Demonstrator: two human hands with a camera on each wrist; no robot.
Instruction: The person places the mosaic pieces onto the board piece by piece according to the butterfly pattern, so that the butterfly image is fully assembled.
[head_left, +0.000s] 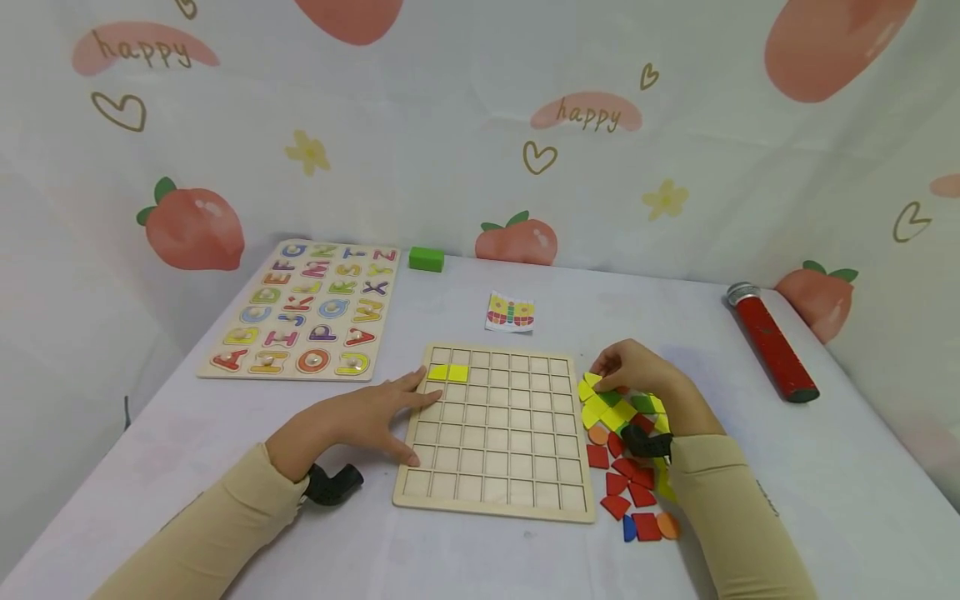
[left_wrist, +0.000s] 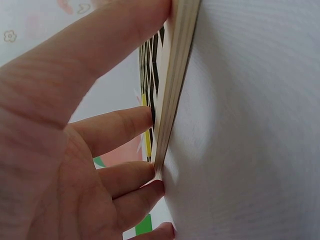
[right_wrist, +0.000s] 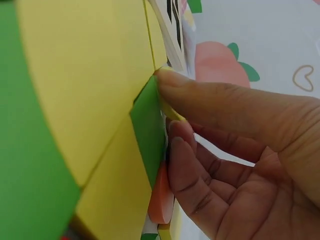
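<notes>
- Grid board [head_left: 491, 440] lies flat on the white table [head_left: 322, 550]; we take our clock hours from its middle in the head view, with 12 o'clock pointing straight ahead to the wall.
- Two yellow pieces [head_left: 457, 373] sit side by side on it toward 11 o'clock; we see them in the first two cells of the second row from the far edge.
- Left hand [head_left: 375, 417] is at 9 o'clock; we find its fingers spread and nearly straight, some fingertips touching the board's side, nothing gripped.
- Right hand [head_left: 641, 371] is at 2 o'clock; we see its thumb and fingertips brought together, pinching a yellow chip [right_wrist: 172, 111], with a green piece [right_wrist: 149, 132] just beside the thumb tip.
- Loose pieces [head_left: 617, 483] in red, yellow, green and orange spread at 3 o'clock, some overlapping; the right arm hides part of them from us.
- At 4 o'clock we spot a blue piece [head_left: 629, 528], a red square [head_left: 647, 527] and an orange piece [head_left: 667, 525] in a row.
- A butterfly card [head_left: 512, 312] lies at 12 o'clock, beyond the board.
- We have a green block [head_left: 427, 259] at 11 o'clock and a letter board [head_left: 311, 312] at 10.
- A red microphone [head_left: 774, 346] lies between 2 and 3 o'clock, well apart from the board.
</notes>
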